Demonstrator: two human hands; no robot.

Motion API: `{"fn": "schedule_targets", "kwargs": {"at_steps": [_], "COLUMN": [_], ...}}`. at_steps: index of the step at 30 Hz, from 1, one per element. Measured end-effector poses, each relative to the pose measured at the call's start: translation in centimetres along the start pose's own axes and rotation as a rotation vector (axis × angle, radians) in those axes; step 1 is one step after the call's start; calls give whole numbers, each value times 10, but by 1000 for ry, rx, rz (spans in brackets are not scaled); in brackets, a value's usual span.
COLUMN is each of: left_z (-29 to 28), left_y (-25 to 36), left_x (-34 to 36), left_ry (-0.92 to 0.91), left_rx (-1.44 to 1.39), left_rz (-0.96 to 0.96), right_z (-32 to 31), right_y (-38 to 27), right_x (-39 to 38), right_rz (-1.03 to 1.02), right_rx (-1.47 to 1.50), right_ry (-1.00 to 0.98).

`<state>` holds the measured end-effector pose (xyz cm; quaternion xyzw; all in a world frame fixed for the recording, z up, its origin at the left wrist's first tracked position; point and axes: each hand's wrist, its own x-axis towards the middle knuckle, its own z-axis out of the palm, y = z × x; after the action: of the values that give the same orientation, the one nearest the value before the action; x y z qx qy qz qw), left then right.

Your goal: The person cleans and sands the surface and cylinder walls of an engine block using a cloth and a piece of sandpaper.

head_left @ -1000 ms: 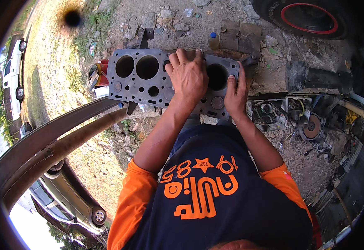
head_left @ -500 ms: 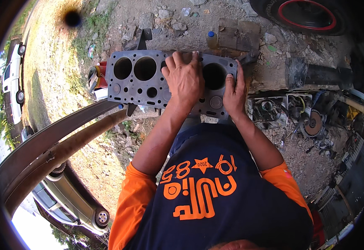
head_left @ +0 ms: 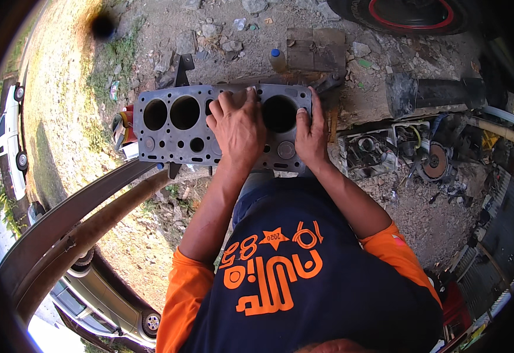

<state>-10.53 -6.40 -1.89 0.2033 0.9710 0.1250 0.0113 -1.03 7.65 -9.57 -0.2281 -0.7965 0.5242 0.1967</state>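
Observation:
A grey engine block (head_left: pixel 166 144) lies in front of me with its flat, bored face up. My left hand (head_left: pixel 239 129) rests on that face, covering one of the large cylinder bores in part. Its fingers are bent and pressed down toward the far edge. A dark flat piece shows beside the fingertips, but what it is stays unclear. At the block's right end, my right hand (head_left: pixel 312 134) grips the edge, thumb on top beside the rightmost bore and fingers along the outer side.
A metal beam (head_left: pixel 86 203) and a rusty pipe (head_left: pixel 101 217) run in from the left. Engine parts (head_left: pixel 365 147) and a round disc (head_left: pixel 435 162) lie at right. Beyond the block are a blue-capped bottle (head_left: pixel 277 60) and a red-rimmed tyre (head_left: pixel 407 26). Vehicles stand at left.
The whole view has shifted, so the block and both hands appear slightly farther left and lower. Both hands keep nearly the same places on the block.

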Motion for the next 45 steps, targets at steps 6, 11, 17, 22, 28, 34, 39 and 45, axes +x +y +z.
{"fn": "schedule_targets", "kwargs": {"at_steps": [6, 11, 17, 22, 28, 34, 39, 45], "left_z": [4, -7, -2, 5, -3, -3, 6, 3], "left_y": [2, 2, -1, -2, 1, -3, -2, 0], "left_x": [-4, 16, 11, -6, 17, 22, -6, 3], "left_ry": [80, -7, 31, 78, 6, -3, 56, 26], "left_rx": [33, 24, 8, 55, 16, -1, 58, 49], "left_rz": [47, 22, 40, 63, 7, 10, 18, 9], "right_z": [0, -1, 1, 0, -2, -3, -2, 0], "right_y": [0, -8, -1, -6, -7, -9, -11, -4], "right_x": [2, 5, 1, 0, 3, 2, 1, 1], "right_rz": [-24, -4, -34, 20, 49, 56, -5, 62], "right_rx": [-17, 33, -4, 64, 67, 65, 25, 109], "right_ry": [41, 22, 26, -7, -31, -39, -11, -21]}}
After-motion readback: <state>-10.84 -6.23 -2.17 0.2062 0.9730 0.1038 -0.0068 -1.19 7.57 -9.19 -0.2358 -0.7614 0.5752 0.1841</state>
